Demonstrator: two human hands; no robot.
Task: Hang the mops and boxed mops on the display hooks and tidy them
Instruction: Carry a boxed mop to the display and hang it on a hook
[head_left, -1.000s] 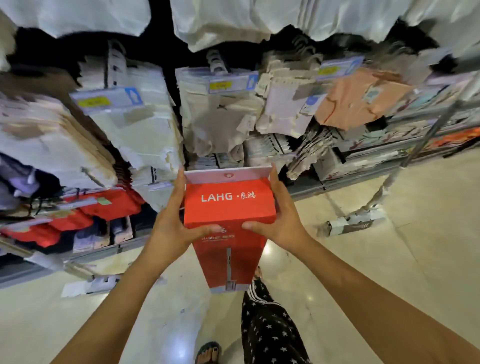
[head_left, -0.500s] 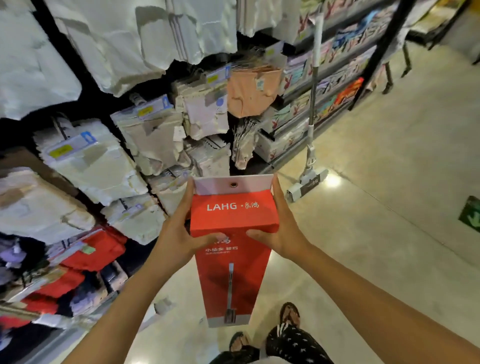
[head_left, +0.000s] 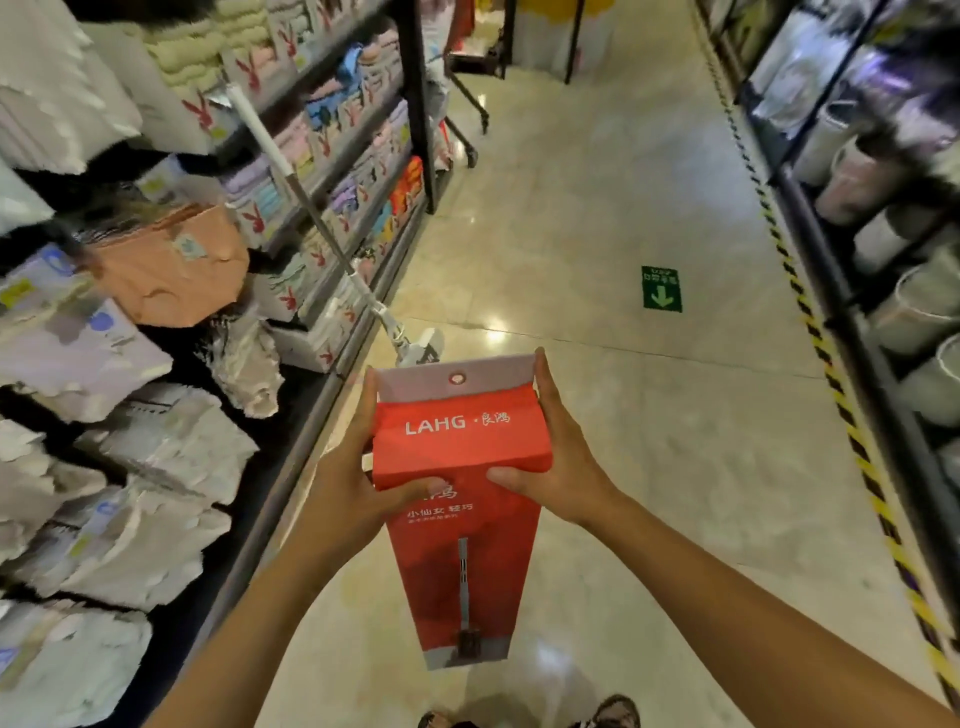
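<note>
Both hands (head_left: 558, 467) grip the red boxed mop (head_left: 460, 499) over a glossy aisle floor (head_left: 649, 415), shelving (head_left: 332, 218) seemingly holding towels.

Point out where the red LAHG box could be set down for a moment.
Free: the glossy beige floor of the aisle, between the towel shelves on the left and the yellow-black hazard tape, around the green arrow sticker. Crowded: the left display of packaged mop refills, and the white-handled mop leaning there. Both hands, left and right, hold the red cardboard box.

Red boxed mop (head_left: 457, 457), white lettering
</note>
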